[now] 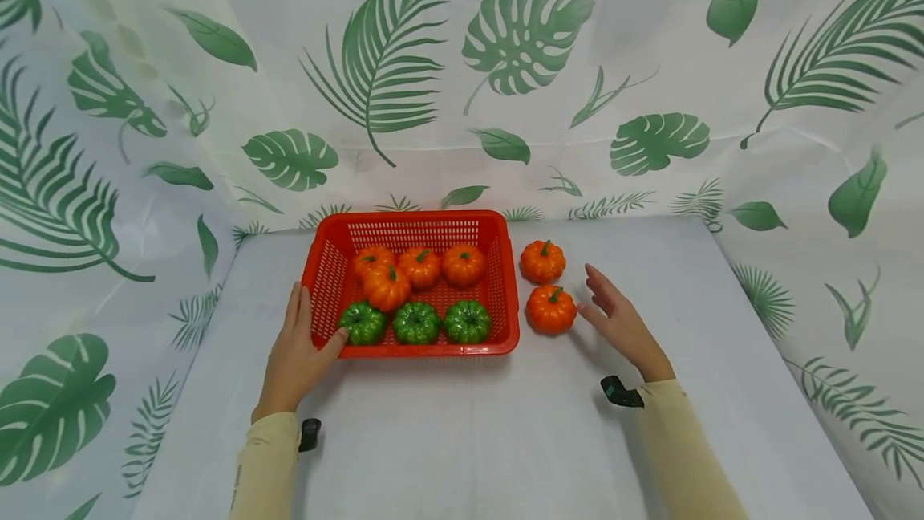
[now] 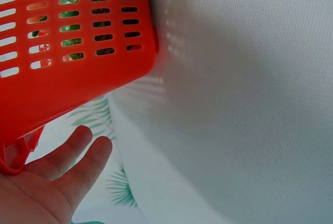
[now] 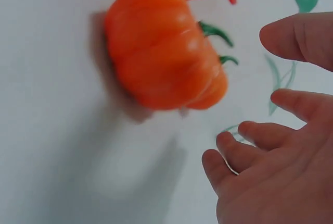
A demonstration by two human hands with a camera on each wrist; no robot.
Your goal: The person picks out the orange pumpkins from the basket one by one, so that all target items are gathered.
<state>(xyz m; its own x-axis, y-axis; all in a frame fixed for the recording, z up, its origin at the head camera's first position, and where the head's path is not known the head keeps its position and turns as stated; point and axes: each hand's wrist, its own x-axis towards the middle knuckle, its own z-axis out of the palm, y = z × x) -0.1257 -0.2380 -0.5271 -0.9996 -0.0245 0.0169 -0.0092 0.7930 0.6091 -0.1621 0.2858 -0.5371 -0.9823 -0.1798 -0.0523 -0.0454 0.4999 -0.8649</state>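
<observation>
A red plastic basket [image 1: 433, 351] holds several orange toy pumpkins [image 1: 464, 265] and three glossy green pumpkins [image 1: 416, 322] along its near side. My left hand [image 1: 297, 359] grips the basket's near-left corner, thumb over the rim. Two of its fingers [image 2: 86, 166] reach out straight beside the basket in the left wrist view. Two more orange pumpkins stand on the table right of the basket, a nearer one [image 1: 551, 310] and a farther one [image 1: 543, 262]. Just right of the nearer pumpkin, my right hand [image 1: 622, 329] hovers with fingers spread and nothing held; the right wrist view shows a gap between them.
A white cloth-covered table [image 1: 462, 432] lies under everything. White curtains with green leaf prints [image 1: 527, 38] enclose the back and both sides. A dark wrist device [image 1: 622, 392] sticks out from the right sleeve, another [image 1: 309, 434] from the left.
</observation>
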